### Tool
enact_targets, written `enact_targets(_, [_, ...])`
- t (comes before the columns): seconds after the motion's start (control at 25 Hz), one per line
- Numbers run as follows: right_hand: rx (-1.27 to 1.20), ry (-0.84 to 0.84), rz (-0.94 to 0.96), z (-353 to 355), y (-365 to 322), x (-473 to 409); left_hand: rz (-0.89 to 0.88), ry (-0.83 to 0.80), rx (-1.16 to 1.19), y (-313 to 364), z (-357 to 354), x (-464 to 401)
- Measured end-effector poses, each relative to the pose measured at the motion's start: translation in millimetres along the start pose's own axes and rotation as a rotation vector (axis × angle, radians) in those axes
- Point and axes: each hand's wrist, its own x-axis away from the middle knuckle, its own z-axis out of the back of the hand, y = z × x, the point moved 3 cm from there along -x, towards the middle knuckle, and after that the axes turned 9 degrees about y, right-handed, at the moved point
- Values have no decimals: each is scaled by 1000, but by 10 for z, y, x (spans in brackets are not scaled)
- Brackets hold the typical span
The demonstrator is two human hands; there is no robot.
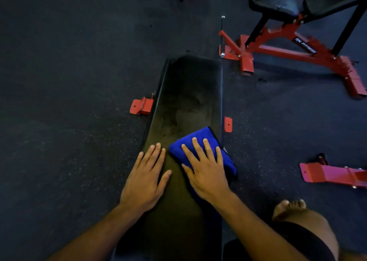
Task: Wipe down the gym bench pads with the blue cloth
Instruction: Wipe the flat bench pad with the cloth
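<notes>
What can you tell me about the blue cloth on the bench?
The blue cloth is a bright, soft-looking fabric, seemingly folded into a thick pad with a dark edge along its far side. It lies flat on the near right part of the black bench pad, its right edge reaching the pad's side. The right hand rests on it, palm down with fingers spread, covering much of it. The left hand lies flat on the pad beside it, apparently not touching the cloth.
</notes>
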Motion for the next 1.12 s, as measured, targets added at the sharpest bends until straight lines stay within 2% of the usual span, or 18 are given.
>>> enact_targets(0.16, [95, 23, 9, -159, 138, -221, -25, 52, 16, -68, -61, -14])
enact_targets(0.4, [96, 119, -161, -18, 542, -1479, -59, 105, 30, -87, -84, -24])
enact_targets(0.6, [36, 54, -215, 63, 745, -2093, -50, 117, 7, -76, -84, -5])
enact_targets(0.76, [63, 92, -87, 75, 557, -1480, -49, 109, -6, -88, -76, -16])
enact_targets(0.96, [73, -33, 57, -77, -2, -196, -47, 95, -10, -78, -77, -14])
enact_targets(1.12, [81, 5, 158, -74, 226, -488, -56, 108, -5, -84, -82, -28])
